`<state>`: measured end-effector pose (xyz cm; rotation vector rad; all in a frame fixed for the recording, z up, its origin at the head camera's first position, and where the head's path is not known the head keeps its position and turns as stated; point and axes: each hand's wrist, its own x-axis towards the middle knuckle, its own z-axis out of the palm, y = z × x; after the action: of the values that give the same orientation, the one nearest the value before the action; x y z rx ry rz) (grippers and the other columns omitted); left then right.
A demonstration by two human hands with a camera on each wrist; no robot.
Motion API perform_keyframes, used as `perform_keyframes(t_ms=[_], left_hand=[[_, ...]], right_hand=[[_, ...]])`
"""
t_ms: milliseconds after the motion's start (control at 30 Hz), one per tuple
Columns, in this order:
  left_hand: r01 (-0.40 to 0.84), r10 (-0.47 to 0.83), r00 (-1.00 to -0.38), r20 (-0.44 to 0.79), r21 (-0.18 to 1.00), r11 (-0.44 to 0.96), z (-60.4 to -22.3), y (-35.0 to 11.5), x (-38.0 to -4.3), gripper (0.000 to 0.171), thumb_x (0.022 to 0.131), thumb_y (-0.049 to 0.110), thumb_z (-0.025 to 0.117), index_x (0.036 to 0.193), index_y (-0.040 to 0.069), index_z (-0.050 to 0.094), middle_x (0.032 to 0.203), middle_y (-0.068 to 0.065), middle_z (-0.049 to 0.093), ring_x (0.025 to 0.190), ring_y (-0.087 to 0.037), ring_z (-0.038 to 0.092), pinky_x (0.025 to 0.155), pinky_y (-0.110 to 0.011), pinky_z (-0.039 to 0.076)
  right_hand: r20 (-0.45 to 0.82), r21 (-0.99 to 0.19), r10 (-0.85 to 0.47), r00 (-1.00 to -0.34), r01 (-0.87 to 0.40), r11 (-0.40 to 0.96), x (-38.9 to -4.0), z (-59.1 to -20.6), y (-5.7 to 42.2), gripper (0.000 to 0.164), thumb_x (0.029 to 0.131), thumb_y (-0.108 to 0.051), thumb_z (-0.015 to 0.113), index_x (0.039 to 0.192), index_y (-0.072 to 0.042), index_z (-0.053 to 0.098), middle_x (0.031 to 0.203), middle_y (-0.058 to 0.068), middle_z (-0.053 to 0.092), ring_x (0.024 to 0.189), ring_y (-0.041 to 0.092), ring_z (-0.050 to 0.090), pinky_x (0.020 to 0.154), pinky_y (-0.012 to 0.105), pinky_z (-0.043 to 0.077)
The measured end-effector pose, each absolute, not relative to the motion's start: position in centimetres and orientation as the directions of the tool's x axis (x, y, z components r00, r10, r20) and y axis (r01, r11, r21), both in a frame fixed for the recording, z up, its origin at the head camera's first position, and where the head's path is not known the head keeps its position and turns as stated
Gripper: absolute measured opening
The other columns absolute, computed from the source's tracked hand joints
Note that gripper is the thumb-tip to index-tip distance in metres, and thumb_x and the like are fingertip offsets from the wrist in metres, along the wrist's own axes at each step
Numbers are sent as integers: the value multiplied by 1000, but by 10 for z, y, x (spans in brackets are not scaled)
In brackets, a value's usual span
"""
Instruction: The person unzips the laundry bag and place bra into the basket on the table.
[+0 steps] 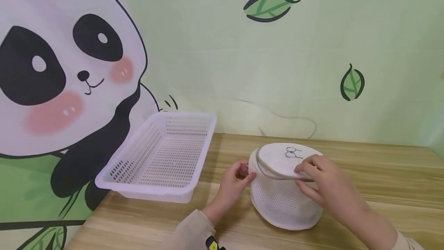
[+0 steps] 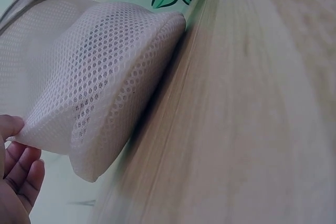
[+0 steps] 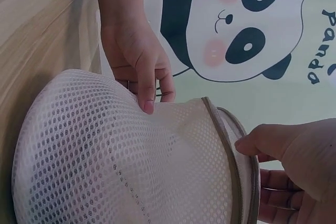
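Note:
A white mesh laundry bag [image 1: 288,203], round and drum-shaped, stands on the table. Its lid [image 1: 274,159] has a grey-brown trim and a small line drawing on top. My left hand [image 1: 230,186] pinches the mesh at the bag's left side between thumb and fingers, as the left wrist view shows at the mesh wall [image 2: 100,72]. With thumb and fingers, my right hand [image 1: 329,184] grips the lid's front right edge. In the right wrist view a zipper [image 3: 240,182] runs along that rim, and the lid stands slightly apart from the body there. The inside of the bag is hidden.
A white perforated plastic basket [image 1: 173,157] stands to the left of the bag. The wooden table [image 1: 374,165] meets a green wall sheet [image 1: 208,49] at the back, printed with a panda and leaves.

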<state>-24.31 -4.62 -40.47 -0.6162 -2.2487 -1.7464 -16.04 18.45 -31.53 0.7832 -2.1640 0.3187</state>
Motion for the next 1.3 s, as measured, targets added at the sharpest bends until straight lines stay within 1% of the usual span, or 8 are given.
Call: perform_keyframes(t_ms=[100, 167, 267, 400, 500, 733, 1033, 1300], left_hand=[[460, 191, -884, 426, 864, 203, -406, -46, -244, 25, 85, 7, 70, 107, 0, 63, 85, -20, 65, 72, 0, 52, 68, -16, 48], [457, 190, -886, 423, 865, 208, -406, -45, -243, 25, 85, 8, 70, 107, 0, 63, 85, -19, 65, 72, 0, 52, 68, -16, 48], [453, 189, -888, 419, 865, 215, -406, -45, -242, 24, 85, 8, 70, 107, 0, 63, 86, -18, 65, 72, -1, 53, 69, -15, 48], [455, 187, -888, 420, 863, 221, -405, -44, -242, 24, 85, 8, 70, 107, 0, 63, 85, -19, 65, 73, -2, 52, 68, -15, 48], [455, 185, -888, 421, 864, 216, -404, -44, -241, 25, 85, 8, 71, 107, 0, 63, 85, -20, 65, 73, -2, 52, 68, -15, 47], [455, 185, -887, 422, 867, 205, -402, -45, -240, 26, 84, 8, 71, 107, 1, 63, 86, -19, 65, 73, -2, 52, 69, -16, 48], [456, 189, -886, 422, 866, 205, -402, -46, -240, 25, 85, 8, 71, 107, 1, 63, 86, -19, 65, 73, -2, 52, 69, -16, 48], [455, 188, -888, 420, 863, 220, -402, -46, -240, 25, 84, 8, 71, 108, 1, 63, 86, -19, 65, 73, -2, 52, 69, -16, 48]], right_hand=[[770, 21, -412, -487, -626, 780, -160, -316, 186, 29, 62, -7, 81, 86, -14, 67, 90, -2, 61, 80, 13, 56, 64, 30, 52], [783, 18, -399, -478, -623, 782, -160, -316, 186, 13, 79, -21, 76, 85, -14, 67, 89, -1, 61, 80, 14, 57, 65, 29, 52], [798, 5, -376, -470, -619, 785, -160, -316, 187, 24, 93, -34, 61, 84, -13, 68, 89, 0, 61, 81, 17, 58, 65, 29, 52], [802, -25, -343, -490, -601, 799, -160, -313, 187, 10, 80, -15, 76, 85, -11, 69, 88, 1, 62, 82, 19, 59, 67, 33, 52], [803, -60, -311, -508, -587, 807, -159, -309, 188, 28, 63, 1, 82, 86, -9, 69, 87, 1, 63, 81, 16, 58, 67, 24, 51], [805, -137, -249, -539, -576, 806, -159, -303, 191, 26, 68, 5, 79, 90, -6, 70, 85, 1, 64, 76, 12, 58, 67, 1, 45], [813, -165, -201, -547, -547, 821, -160, -298, 194, 24, 70, 5, 78, 90, -3, 69, 84, 4, 65, 71, 13, 61, 64, 7, 50], [828, -223, -130, -546, -533, 816, -162, -292, 201, 25, 71, 6, 77, 93, -3, 69, 84, 3, 65, 73, -3, 52, 61, 2, 43]])
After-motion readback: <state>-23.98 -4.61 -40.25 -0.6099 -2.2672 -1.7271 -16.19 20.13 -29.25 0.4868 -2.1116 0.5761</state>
